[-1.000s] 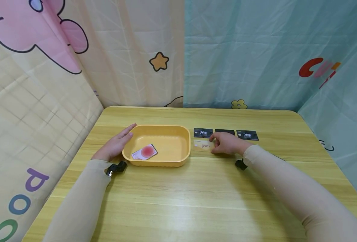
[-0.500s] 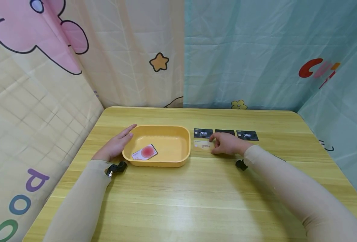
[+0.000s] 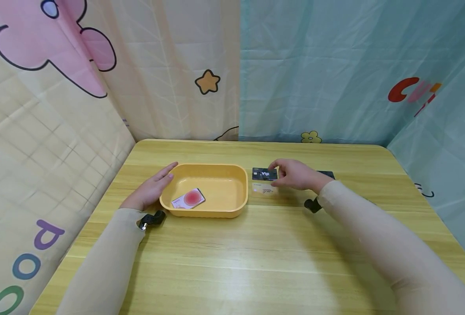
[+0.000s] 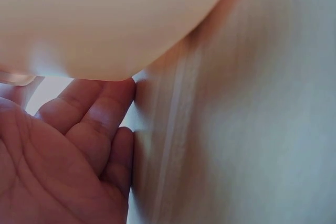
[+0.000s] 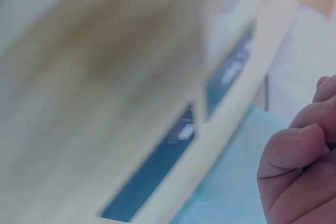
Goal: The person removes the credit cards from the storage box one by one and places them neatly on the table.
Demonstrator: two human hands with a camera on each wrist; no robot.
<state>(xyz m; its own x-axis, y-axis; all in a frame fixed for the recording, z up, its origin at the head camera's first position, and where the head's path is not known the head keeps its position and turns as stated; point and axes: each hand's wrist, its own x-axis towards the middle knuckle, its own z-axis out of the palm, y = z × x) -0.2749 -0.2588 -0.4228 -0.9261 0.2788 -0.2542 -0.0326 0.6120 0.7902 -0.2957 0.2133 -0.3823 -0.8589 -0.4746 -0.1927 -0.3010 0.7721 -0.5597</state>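
My left hand (image 3: 149, 189) rests with extended fingers along the left side of the yellow tray (image 3: 205, 213), touching its wall. In the left wrist view the fingertips (image 4: 123, 90) meet the tray's underside. A card with a pink-red circle (image 3: 193, 198) lies inside the tray. My right hand (image 3: 295, 175) hovers over the cards, its thumb and forefinger apart near the right end of a black Vip card (image 3: 264, 174). A pale gold card (image 3: 262, 189) lies just in front of that one. Right of the hand, another black card (image 3: 327, 174) is partly covered by it.
The wooden table (image 3: 224, 253) carries the tray and cards. Printed curtains (image 3: 295, 65) hang close behind its back edge and along both sides. In the right wrist view, two black cards (image 5: 157, 166) lie in line on the table.
My right hand has left the right end of the gold card and moved back, up to the black Vip card. The gold card stays in place. My left hand and the tray have not moved.
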